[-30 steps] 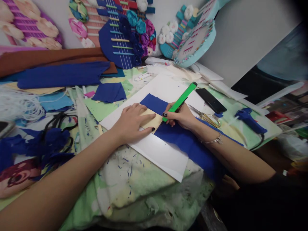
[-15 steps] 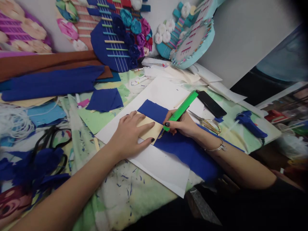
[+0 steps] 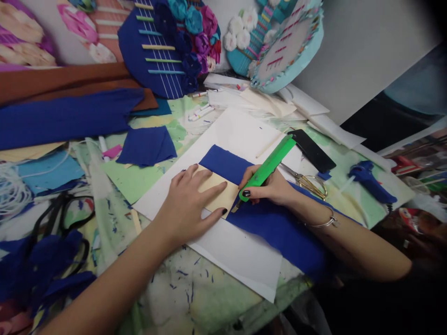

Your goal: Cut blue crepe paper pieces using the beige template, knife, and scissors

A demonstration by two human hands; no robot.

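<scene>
My left hand [image 3: 185,202] lies with its fingers spread on a pale yellow card [image 3: 220,199], pressing it onto blue crepe-like material [image 3: 226,163]. My right hand [image 3: 270,186] grips a green utility knife [image 3: 270,163], which is tilted. Its blade tip touches down by the card's right edge, near the card's lower corner. The blue material runs out on both sides of the card and on under my right forearm. Beneath it lies a large white sheet [image 3: 240,253]. Gold-handled scissors [image 3: 310,184] rest just beyond my right wrist, partly on the blue material.
A black phone [image 3: 312,150] and a blue glue gun [image 3: 373,181] lie to the right. A folded blue piece [image 3: 146,145] and black-handled scissors [image 3: 75,209] are on the left. Decorated paper guitars [image 3: 157,51] lean on the back wall. Blue scraps litter the front.
The knife tip has slid along the card's right edge toward me. My left hand stays spread on the card. The camera view has shifted slightly.
</scene>
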